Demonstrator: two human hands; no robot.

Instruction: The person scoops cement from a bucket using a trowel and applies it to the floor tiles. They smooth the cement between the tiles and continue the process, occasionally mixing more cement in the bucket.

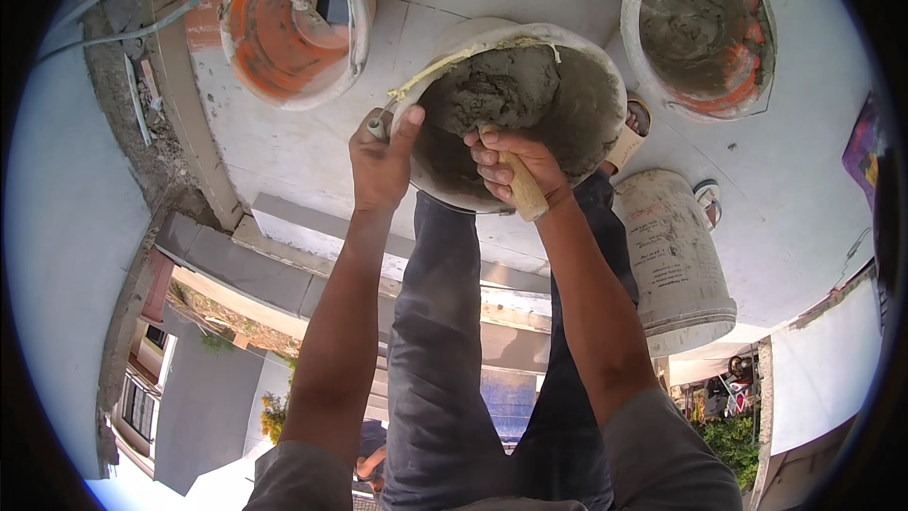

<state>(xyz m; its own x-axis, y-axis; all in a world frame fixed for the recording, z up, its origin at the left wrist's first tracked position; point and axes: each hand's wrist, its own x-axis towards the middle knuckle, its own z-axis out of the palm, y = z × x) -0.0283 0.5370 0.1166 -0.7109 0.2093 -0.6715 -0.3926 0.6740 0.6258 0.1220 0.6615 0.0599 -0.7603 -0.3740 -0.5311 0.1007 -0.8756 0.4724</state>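
Four buckets [591, 114] — left hand [380, 168] clasping one's rim [579, 39], right hand [537, 166] wrapped around one wooden handle [525, 187].

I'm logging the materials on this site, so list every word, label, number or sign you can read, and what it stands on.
Grimy white bucket beside the right leg: several short lines of small dark print, too small and blurred to quote.
Mortar bucket and wooden tool handle: no lettering visible.
Nothing else in view shows readable text.
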